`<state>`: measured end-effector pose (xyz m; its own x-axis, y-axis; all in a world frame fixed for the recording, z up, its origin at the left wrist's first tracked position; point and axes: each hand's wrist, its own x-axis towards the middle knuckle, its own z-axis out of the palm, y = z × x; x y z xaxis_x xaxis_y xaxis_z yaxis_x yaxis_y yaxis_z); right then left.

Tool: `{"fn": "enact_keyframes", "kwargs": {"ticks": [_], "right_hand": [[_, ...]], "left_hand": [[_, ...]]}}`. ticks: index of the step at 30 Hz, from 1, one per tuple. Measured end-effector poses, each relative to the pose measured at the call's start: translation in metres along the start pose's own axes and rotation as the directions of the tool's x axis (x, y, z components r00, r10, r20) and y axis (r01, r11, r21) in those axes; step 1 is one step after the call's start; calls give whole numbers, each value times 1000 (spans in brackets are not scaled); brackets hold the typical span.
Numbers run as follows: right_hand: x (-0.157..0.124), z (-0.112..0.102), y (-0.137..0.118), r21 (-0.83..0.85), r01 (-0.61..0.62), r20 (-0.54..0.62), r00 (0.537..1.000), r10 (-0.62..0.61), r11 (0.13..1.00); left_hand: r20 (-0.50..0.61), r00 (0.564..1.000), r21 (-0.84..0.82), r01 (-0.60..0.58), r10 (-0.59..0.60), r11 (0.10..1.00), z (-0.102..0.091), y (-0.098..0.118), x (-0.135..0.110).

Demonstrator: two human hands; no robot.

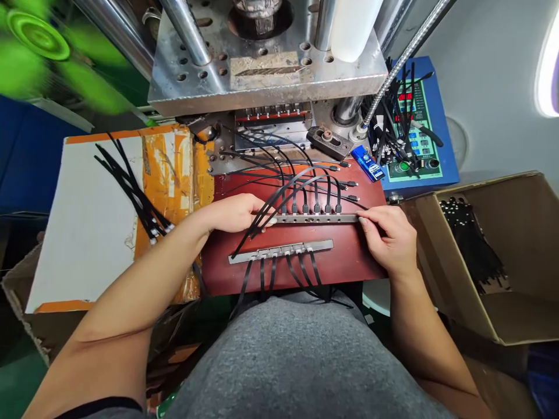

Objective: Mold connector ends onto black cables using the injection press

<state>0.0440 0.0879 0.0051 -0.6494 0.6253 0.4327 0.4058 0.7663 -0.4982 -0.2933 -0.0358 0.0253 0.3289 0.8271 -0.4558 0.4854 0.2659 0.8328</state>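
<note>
A narrow metal bar lies across my front with a row of black cable plugs standing along its far edge. My left hand is closed on the bar's left end, its fingertips partly hidden by looping black cables. At the other end, my right hand pinches the bar between thumb and fingers. Closer to my body, a second metal bar rests on the red work surface, with several flat black cables running from it toward me. Other cable ends lie behind the held bar.
A metal press plate overhangs the far side, above a lower die. Black cables lie on a taped white board at left. A blue control box and a cardboard box stand right. A green fan spins upper left.
</note>
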Motion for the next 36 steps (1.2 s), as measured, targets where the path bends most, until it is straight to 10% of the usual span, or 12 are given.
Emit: {"fn": "enact_keyframes", "kwargs": {"ticks": [36], "right_hand": [[3, 0, 2, 7, 28, -27, 999, -28, 1000]], "left_hand": [[-6, 1000, -53, 30, -31, 998, 0, -7, 2]]}}
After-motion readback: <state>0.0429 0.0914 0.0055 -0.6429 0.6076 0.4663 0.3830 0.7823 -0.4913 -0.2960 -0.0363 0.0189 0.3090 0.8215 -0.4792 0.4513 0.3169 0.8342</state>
